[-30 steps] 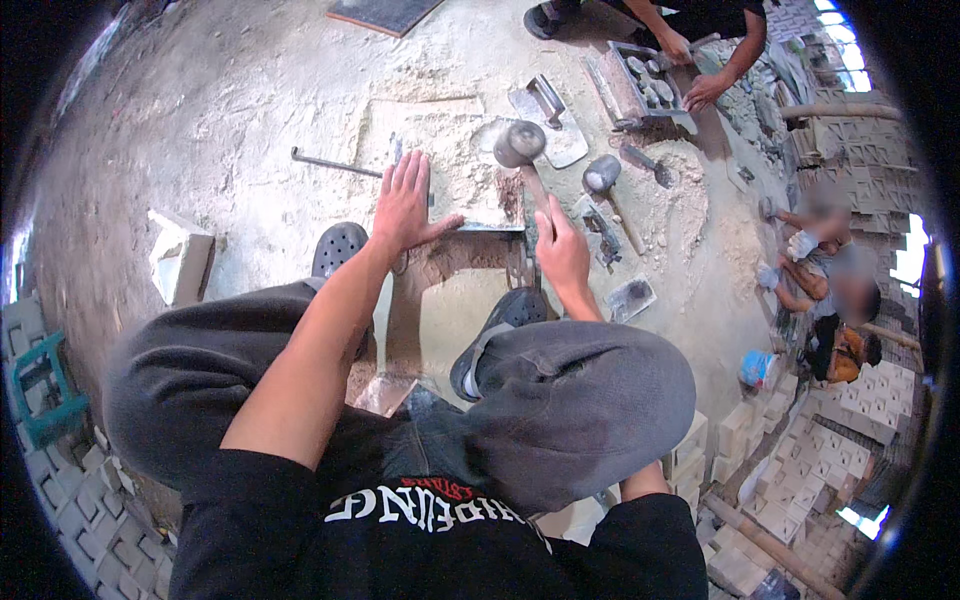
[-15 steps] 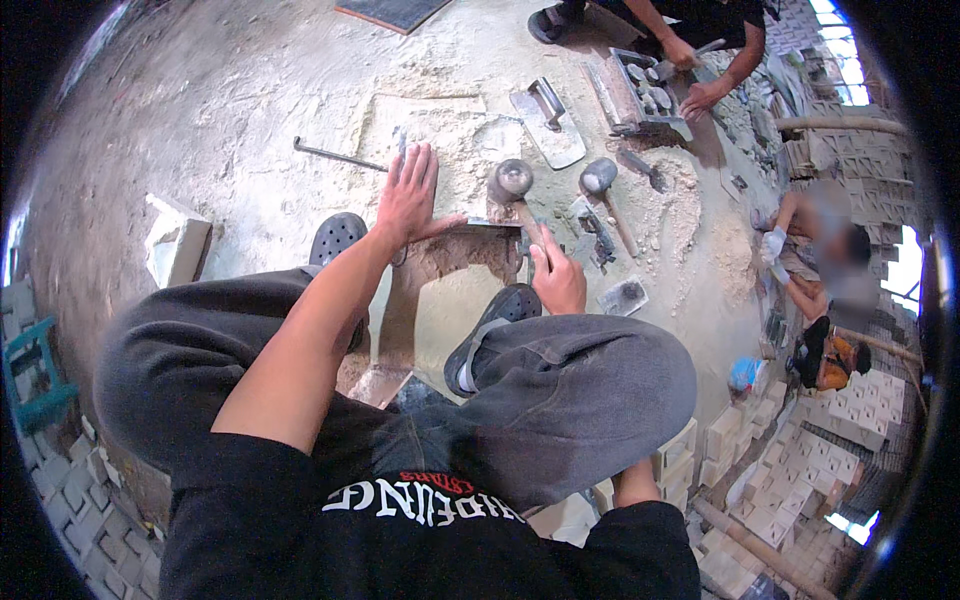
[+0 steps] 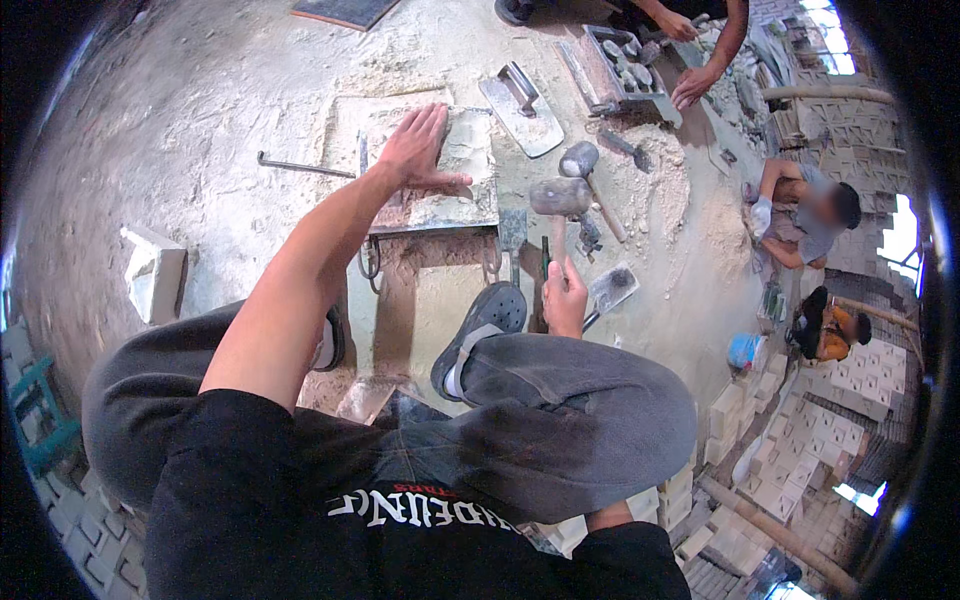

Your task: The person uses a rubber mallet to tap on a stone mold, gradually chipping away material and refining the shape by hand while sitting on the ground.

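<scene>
My left hand (image 3: 420,152) lies spread and flat on a rectangular mold (image 3: 468,208) packed with pale powder. In my right hand (image 3: 566,300) is the wooden handle of a mallet. Its grey cylindrical head (image 3: 560,197) is raised just off the mold's right side, apart from it. A wire handle (image 3: 370,262) hangs at the mold's near edge. Beside the near right corner stands a flat metal scraper (image 3: 513,232). A second mallet (image 3: 580,160) lies on the floor beyond the one I hold.
A metal float (image 3: 524,112) and a thin rod (image 3: 300,165) lie around the mold. At left sits a pale block (image 3: 155,272). Top right, a co-worker's hands (image 3: 690,85) are by another mold (image 3: 610,75). Stacked pale blocks (image 3: 810,440) and other people are at right.
The mallet head has come away from the mold's near right edge, to the right. My left hand now rests farther right on the powder. The whole view has shifted slightly.
</scene>
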A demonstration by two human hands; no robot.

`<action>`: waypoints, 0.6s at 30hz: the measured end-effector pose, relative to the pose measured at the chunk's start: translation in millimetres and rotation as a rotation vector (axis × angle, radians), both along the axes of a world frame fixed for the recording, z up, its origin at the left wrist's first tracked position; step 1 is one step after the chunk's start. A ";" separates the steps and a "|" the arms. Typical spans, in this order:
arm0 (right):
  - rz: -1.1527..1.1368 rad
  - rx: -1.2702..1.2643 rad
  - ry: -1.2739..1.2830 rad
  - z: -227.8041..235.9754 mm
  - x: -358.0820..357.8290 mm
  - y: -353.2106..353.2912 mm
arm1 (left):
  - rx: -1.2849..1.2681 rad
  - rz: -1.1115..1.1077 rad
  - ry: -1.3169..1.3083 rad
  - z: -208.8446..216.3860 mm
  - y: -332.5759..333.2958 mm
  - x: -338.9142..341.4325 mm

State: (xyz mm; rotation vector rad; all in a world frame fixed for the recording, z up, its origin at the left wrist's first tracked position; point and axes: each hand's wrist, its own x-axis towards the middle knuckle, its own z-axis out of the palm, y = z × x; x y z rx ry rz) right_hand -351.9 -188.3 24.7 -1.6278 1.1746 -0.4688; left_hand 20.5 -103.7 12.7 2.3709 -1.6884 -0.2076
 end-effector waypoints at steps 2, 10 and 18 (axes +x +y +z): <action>-0.031 0.178 -0.057 16.7 21.9 11.4 | -0.061 -0.084 0.010 -9.2 13.6 16.8; -0.021 0.323 -0.088 1.3 3.7 6.2 | -0.107 -0.332 0.194 -6.1 16.5 -59.2; 0.199 -0.285 0.121 36.4 45.1 25.7 | -0.142 -0.248 0.099 -13.9 21.1 -111.6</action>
